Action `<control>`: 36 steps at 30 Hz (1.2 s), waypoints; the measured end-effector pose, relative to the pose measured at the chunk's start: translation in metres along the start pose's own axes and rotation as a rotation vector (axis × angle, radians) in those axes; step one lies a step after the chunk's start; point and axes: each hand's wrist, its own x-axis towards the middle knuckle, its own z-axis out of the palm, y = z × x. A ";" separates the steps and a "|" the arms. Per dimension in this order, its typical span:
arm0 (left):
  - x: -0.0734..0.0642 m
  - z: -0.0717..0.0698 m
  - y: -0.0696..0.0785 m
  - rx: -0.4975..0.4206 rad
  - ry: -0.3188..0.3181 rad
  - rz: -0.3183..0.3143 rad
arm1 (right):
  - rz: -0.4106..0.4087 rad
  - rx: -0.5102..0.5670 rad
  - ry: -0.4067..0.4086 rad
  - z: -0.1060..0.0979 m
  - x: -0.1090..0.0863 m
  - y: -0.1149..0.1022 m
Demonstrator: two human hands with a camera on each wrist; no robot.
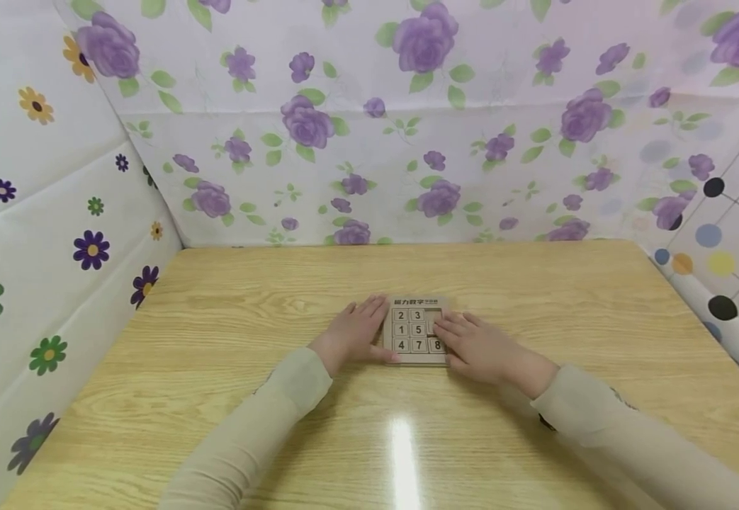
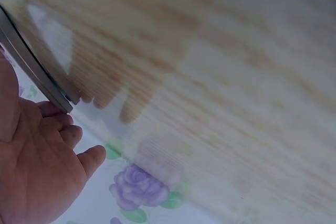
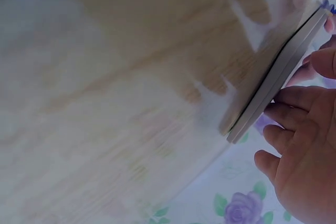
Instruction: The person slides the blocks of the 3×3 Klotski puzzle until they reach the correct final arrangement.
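A number sliding puzzle (image 1: 416, 359) with a pale frame lies flat in the middle of the table. Its visible tiles read 2, 3, then 1, 5, then 4, 7, 8; an open slot (image 1: 431, 316) shows at the top right. My left hand (image 1: 353, 333) holds the puzzle's left side, thumb at the lower left corner and fingers along the upper edge. Extended fingers of my right hand (image 1: 484, 348) rest on the right side, hiding the middle right position. Both wrist views show the puzzle edge-on, by the left hand (image 2: 44, 166) and the right hand (image 3: 310, 145).
The wood-grain table (image 1: 267, 297) has a glossy top with a bright reflection near its front. Floral cloth (image 1: 305, 177) hangs behind it, with a flowered cloth (image 1: 57, 283) at left and a dotted one (image 1: 726, 262) at right.
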 end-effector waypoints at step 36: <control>0.001 0.002 -0.001 -0.004 0.006 0.004 | -0.003 0.118 -0.036 -0.005 0.026 0.004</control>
